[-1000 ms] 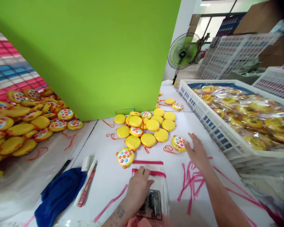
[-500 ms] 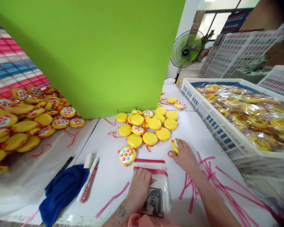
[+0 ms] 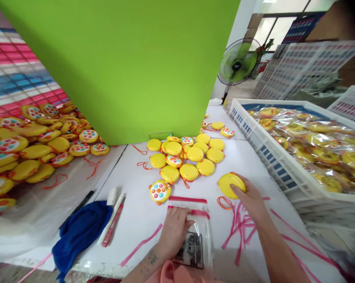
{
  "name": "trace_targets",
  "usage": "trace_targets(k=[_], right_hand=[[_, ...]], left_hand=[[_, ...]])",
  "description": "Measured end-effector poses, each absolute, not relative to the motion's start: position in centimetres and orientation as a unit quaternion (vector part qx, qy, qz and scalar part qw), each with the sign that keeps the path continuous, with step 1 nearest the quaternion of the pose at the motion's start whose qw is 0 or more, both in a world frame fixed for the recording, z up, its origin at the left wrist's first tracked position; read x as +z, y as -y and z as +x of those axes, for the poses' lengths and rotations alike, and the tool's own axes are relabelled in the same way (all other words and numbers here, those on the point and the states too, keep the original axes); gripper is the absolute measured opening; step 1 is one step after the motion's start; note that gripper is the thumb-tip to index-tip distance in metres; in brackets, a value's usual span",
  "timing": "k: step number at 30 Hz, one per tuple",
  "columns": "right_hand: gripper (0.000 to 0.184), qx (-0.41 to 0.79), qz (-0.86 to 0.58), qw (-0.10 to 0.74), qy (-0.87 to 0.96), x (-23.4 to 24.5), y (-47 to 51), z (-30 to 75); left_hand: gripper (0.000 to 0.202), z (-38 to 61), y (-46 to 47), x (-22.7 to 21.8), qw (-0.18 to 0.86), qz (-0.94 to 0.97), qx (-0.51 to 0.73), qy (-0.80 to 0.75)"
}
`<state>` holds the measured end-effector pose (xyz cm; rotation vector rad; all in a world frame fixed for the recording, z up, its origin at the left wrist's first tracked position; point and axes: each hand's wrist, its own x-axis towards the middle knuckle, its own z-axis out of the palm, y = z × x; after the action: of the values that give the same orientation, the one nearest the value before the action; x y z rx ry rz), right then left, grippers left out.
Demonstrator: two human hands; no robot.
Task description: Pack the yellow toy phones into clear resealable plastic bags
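My right hand [image 3: 248, 196] grips a yellow animal-shaped toy [image 3: 229, 184] by its right edge, plain yellow side showing, thumb across it. An orange cord loop [image 3: 224, 203] hangs from the toy. My left hand [image 3: 175, 228] lies on a clear plastic bag [image 3: 205, 239] with black print and pink strips at its mouth; its fingers curl at the upper edge and partly hide the bag. Just beyond the bag is a toy with coloured dots [image 3: 159, 191], face up. Farther back lies a cluster of yellow toys [image 3: 189, 172], mostly plain side up.
Pink strips [image 3: 239, 228] lie scattered at right. A white crate [image 3: 254, 137] holds bagged toys. On the left are a toy pile [image 3: 36, 151], a blue cloth [image 3: 83, 224], a white pen [image 3: 114, 216] and a black pen [image 3: 81, 204]. A green panel [image 3: 130, 70] stands behind.
My right hand has turned the toy so its plain yellow side now faces me, with the cord dangling. My left hand stays on the bag. The view has shifted slightly.
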<state>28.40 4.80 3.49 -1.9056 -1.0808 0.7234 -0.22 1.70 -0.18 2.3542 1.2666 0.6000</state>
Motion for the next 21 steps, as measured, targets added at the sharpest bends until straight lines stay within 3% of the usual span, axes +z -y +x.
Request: trace_targets(k=[4,8,15,21], right_hand=[[0.071,0.529,-0.542,0.525,0.389,4.4,-4.1,23.4],[0.076,0.617,-0.423,0.554,0.364,5.1,-4.0,19.2],[0.046,0.576,-0.460,0.536,0.412,4.0,-4.7,16.4],[0.039,0.464,-0.541,0.480,0.512,1.7,-5.0,15.7]], left_hand=[[0.045,-0.4,-1.7,0.0,0.206,0.843,0.217,-0.447],[0.036,-0.4,-1.6,0.0,0.205,0.851,0.213,-0.434],[0.019,-0.3,-1.4,0.3,0.182,0.868,0.211,-0.411],[0.011,-0.3,-1.2,-0.1,0.120,0.896,0.232,-0.358]])
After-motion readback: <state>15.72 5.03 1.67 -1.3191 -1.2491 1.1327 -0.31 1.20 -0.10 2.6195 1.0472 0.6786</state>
